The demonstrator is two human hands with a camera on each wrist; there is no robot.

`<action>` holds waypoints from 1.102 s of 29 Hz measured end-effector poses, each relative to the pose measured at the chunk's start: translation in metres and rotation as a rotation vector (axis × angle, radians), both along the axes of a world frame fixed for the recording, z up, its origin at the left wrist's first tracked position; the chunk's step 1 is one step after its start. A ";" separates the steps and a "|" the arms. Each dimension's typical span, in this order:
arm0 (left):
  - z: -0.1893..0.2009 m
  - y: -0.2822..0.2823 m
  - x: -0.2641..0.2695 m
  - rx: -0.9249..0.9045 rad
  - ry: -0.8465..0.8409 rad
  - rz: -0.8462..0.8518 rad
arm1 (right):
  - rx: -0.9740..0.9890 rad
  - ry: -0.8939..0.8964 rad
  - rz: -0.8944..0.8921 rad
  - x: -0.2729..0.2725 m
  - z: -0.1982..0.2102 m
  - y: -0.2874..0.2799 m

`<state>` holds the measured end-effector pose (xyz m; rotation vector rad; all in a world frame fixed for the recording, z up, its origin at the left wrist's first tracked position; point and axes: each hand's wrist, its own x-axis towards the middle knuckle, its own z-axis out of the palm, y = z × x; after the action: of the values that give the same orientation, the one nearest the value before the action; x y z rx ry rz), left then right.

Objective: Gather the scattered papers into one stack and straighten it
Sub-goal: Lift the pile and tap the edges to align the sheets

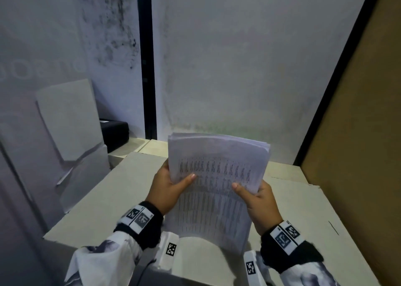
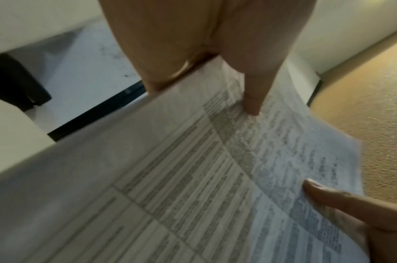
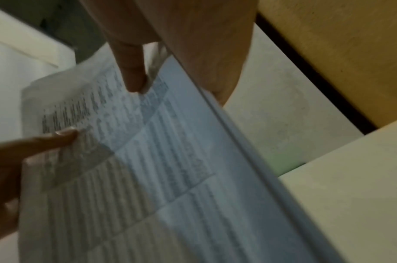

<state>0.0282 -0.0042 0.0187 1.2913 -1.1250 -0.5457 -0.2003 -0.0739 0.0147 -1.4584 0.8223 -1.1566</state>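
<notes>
The papers (image 1: 217, 183) are already one stack, held upright over the middle of the desk (image 1: 303, 209), with the lower edge down near the desk's near edge; whether that edge touches the surface cannot be told. The left hand (image 1: 167, 188) pinches the stack's left side, thumb across the printed front sheet and fingers behind. The right hand (image 1: 258, 201) does the same on the right side, so each grip is narrow and closed round the stack. In the left wrist view the left thumb (image 2: 251, 105) presses flat on the printed table. In the right wrist view the right thumb (image 3: 134, 78) does likewise.

The gathering looks done; the step in hand is the straightening. The top edge still shows sheets fanned a little out of line, and the stack bows toward the far edge of the desk.

The next move probably calls for loosening both grips slightly and tapping the lower edge on the desk so the sheets drop level, then squaring the sides. Pressing too hard would keep the sheets from sliding.

Other papers (image 1: 69, 123) lean at the far left corner, beside a black box (image 1: 115, 133).
</notes>
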 end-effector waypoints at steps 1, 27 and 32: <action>0.003 0.000 -0.005 -0.014 0.001 0.026 | -0.020 -0.017 -0.029 0.002 0.003 0.002; -0.031 0.009 -0.026 0.063 0.111 0.050 | 0.079 0.107 -0.187 -0.003 -0.032 0.010; -0.010 -0.003 -0.027 0.017 0.092 0.047 | 0.048 0.071 -0.167 0.002 -0.008 0.011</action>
<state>0.0009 -0.0073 0.0086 1.2912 -1.0132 -0.5755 -0.1986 -0.0628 0.0066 -1.4192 1.0301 -1.2053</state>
